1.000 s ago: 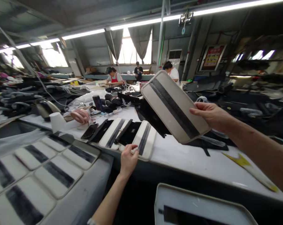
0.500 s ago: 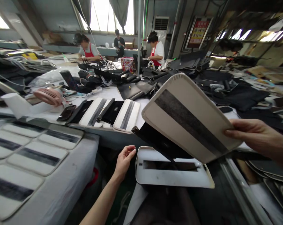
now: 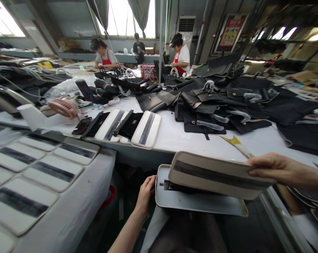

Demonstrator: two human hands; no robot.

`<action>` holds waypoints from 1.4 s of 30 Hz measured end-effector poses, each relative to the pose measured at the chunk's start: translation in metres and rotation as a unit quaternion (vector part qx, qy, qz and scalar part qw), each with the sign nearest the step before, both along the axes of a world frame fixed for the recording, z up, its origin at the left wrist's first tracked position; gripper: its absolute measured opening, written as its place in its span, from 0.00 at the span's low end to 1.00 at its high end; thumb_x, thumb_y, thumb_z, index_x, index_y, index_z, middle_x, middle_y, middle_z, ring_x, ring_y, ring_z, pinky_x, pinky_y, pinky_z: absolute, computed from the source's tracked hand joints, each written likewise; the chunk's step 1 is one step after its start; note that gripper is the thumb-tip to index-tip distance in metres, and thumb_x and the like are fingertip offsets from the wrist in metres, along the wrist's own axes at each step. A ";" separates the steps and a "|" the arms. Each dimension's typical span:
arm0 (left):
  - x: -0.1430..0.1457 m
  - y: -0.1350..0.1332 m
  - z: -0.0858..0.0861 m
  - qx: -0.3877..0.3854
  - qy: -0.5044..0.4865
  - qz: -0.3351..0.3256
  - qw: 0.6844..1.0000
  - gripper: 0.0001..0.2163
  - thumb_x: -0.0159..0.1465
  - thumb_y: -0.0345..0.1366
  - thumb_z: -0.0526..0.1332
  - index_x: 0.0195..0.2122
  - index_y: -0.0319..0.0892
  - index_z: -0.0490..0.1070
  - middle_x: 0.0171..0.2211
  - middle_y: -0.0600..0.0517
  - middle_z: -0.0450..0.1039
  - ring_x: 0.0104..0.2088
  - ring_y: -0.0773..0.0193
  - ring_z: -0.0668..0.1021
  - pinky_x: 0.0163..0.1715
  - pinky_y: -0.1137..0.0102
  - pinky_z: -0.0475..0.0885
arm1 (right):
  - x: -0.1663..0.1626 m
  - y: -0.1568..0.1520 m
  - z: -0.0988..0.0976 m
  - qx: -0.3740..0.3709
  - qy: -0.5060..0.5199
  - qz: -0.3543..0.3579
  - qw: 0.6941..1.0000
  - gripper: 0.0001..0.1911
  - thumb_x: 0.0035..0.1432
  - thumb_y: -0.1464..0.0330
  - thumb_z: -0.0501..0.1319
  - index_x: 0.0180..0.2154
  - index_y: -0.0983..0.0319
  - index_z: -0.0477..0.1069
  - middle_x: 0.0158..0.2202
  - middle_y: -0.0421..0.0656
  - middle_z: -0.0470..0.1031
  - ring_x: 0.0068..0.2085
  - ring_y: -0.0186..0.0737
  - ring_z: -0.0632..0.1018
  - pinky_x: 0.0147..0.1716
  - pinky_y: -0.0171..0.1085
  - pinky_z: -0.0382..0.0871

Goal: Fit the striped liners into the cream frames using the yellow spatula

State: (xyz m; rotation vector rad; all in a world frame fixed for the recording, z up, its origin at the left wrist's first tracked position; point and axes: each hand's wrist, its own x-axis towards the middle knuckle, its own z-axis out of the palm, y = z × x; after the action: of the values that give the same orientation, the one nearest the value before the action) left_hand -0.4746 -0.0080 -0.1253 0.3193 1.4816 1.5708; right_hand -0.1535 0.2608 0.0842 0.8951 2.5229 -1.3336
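Observation:
My right hand (image 3: 276, 170) grips the right end of a beige panel (image 3: 214, 174) with rounded corners and a dark stripe along it. The panel is tilted over a white rimmed tray (image 3: 201, 205) with a long slot, which rests at my lap. Black material (image 3: 185, 187) shows beneath the panel, at the slot; how far it goes in is hidden. At the tray's left end, my left hand (image 3: 145, 193) has its fingers curled against the rim. Part of the tray lies hidden under the panel.
Similar striped panels (image 3: 50, 172) lie on a cloth-covered table at left. On the bench stand a pink fan (image 3: 63, 106), a phone (image 3: 82, 125), striped panels with black pouches (image 3: 131, 124), a yellow-ended tool (image 3: 234, 142) and heaped black bags (image 3: 209, 105). Several people work beyond.
My right hand has lowered the beige panel from a raised slant to nearly over the tray, its black part now at the slot. My left hand has moved in to the tray's left rim.

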 end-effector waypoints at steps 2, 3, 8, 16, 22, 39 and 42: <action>0.002 0.000 -0.002 0.004 -0.009 0.002 1.000 0.20 0.59 0.54 0.63 0.43 0.44 0.76 0.43 0.49 0.75 0.42 0.58 0.75 0.38 0.70 0.69 | -0.008 0.004 -0.004 -0.008 -0.013 0.013 1.000 0.21 0.57 0.51 0.62 0.32 0.63 0.75 0.31 0.42 0.71 0.34 0.41 0.69 0.35 0.34 0.63; 0.003 0.000 -0.003 0.006 -0.013 0.004 1.000 0.20 0.59 0.54 0.62 0.43 0.44 0.76 0.43 0.49 0.75 0.43 0.58 0.75 0.38 0.70 0.69 | -0.013 0.006 -0.006 -0.016 -0.019 0.018 1.000 0.21 0.58 0.50 0.62 0.31 0.63 0.74 0.31 0.42 0.70 0.34 0.41 0.69 0.35 0.34 0.63; 0.006 -0.001 -0.005 0.018 -0.035 0.012 0.999 0.20 0.61 0.52 0.61 0.45 0.42 0.75 0.43 0.47 0.75 0.43 0.58 0.75 0.41 0.68 0.69 | -0.049 0.016 -0.018 -0.143 -0.043 0.038 0.988 0.22 0.57 0.51 0.63 0.31 0.64 0.71 0.29 0.40 0.66 0.31 0.37 0.67 0.30 0.33 0.60; 0.006 0.001 -0.009 0.027 -0.066 0.023 0.997 0.18 0.62 0.51 0.61 0.46 0.44 0.74 0.43 0.49 0.75 0.43 0.58 0.75 0.42 0.68 0.69 | -0.076 0.049 -0.034 -0.221 -0.045 0.027 0.974 0.16 0.58 0.57 0.64 0.36 0.66 0.75 0.32 0.41 0.73 0.32 0.36 0.72 0.32 0.30 0.61; 0.008 0.001 -0.008 0.031 -0.076 0.034 0.996 0.18 0.63 0.50 0.61 0.45 0.42 0.72 0.40 0.49 0.73 0.41 0.58 0.75 0.42 0.68 0.69 | -0.077 0.051 -0.028 -0.239 -0.077 0.051 0.967 0.15 0.58 0.59 0.65 0.34 0.66 0.77 0.30 0.41 0.74 0.30 0.34 0.72 0.31 0.30 0.62; 0.008 0.001 -0.008 0.032 -0.094 0.035 0.994 0.18 0.60 0.51 0.64 0.43 0.43 0.74 0.40 0.50 0.75 0.40 0.60 0.76 0.40 0.70 0.69 | -0.091 0.041 -0.047 -0.239 -0.076 0.070 0.966 0.19 0.55 0.57 0.67 0.35 0.68 0.77 0.30 0.43 0.75 0.31 0.38 0.73 0.32 0.33 0.64; 0.008 0.001 -0.005 0.032 -0.096 0.031 0.994 0.17 0.61 0.50 0.63 0.42 0.43 0.73 0.40 0.51 0.75 0.40 0.61 0.76 0.40 0.70 0.69 | -0.100 0.033 -0.062 -0.255 -0.095 0.084 0.958 0.19 0.52 0.56 0.68 0.34 0.68 0.77 0.28 0.41 0.73 0.29 0.35 0.71 0.31 0.32 0.62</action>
State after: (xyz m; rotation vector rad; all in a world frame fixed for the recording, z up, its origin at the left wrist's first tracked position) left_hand -0.4666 -0.0072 -0.1307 0.1542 1.3050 1.6533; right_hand -0.2537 0.2940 0.0227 0.6447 1.9188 -1.6373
